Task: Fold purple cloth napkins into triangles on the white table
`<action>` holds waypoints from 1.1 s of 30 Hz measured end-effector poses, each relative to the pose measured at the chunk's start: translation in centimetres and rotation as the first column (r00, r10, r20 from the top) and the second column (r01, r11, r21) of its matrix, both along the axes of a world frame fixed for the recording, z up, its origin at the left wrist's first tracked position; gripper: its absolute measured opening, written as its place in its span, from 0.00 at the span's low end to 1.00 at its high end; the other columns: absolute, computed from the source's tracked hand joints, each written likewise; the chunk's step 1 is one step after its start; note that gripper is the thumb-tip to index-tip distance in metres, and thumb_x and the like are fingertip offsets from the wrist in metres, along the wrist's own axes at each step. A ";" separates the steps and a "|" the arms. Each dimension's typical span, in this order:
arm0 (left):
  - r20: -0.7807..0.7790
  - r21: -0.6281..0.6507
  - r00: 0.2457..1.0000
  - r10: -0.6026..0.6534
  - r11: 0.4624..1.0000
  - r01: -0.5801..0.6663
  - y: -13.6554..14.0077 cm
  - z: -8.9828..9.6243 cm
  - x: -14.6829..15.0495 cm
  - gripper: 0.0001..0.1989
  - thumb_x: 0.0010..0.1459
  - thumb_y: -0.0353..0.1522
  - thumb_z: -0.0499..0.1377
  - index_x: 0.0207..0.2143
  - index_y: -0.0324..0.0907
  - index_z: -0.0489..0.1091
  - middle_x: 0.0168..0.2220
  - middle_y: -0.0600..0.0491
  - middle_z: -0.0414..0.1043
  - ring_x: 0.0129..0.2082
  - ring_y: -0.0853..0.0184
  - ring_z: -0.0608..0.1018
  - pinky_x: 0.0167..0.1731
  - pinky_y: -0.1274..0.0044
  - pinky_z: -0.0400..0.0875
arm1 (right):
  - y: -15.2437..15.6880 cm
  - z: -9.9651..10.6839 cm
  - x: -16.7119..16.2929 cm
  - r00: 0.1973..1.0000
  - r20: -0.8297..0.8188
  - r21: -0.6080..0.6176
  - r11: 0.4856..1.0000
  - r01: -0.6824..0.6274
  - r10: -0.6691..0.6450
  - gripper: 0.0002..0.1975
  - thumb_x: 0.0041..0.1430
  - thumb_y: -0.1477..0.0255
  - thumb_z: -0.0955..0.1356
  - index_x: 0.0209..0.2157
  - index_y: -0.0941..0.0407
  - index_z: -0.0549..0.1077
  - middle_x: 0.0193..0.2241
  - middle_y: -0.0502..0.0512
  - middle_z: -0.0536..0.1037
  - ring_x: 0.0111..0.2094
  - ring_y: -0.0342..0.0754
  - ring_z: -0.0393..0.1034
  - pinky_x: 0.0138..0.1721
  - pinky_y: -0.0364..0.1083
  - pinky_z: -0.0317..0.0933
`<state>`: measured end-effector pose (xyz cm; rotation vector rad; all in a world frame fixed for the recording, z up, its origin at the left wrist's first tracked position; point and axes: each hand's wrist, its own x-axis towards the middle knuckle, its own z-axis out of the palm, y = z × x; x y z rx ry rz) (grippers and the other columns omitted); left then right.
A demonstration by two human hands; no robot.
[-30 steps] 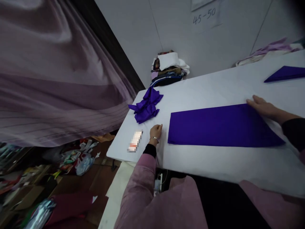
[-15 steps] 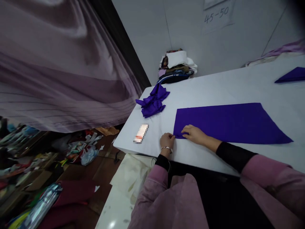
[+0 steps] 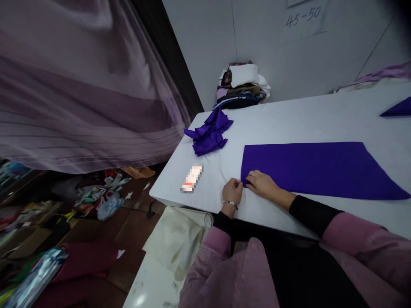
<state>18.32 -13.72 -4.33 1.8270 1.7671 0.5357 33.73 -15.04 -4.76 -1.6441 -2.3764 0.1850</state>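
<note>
We judge that we begin a fold: both the left hand [image 3: 232,191] and right hand [image 3: 260,184] pinch with closed fingers the purple cloth [image 3: 314,169] at its seven o'clock corner on the counter [image 3: 289,115], which next needs lifting evenly.

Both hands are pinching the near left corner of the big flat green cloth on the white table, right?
Not quite: the head view shows the big flat cloth is purple, not green. The left hand and right hand do meet at its near left corner on the white table.
</note>
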 end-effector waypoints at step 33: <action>0.396 -0.095 0.918 0.023 0.995 0.016 -0.1 -2.0 -0.2 0.16 0.54 0.29 0.54 0.47 0.44 0.66 0.27 0.58 0.74 0.22 0.72 0.74 0.28 0.80 0.69 | -1.2 -1.4 -1.1 0.975 -0.220 0.089 0.996 0.033 -0.013 0.11 0.62 0.74 0.60 0.34 0.55 0.74 0.34 0.54 0.74 0.37 0.46 0.66 0.35 0.43 0.57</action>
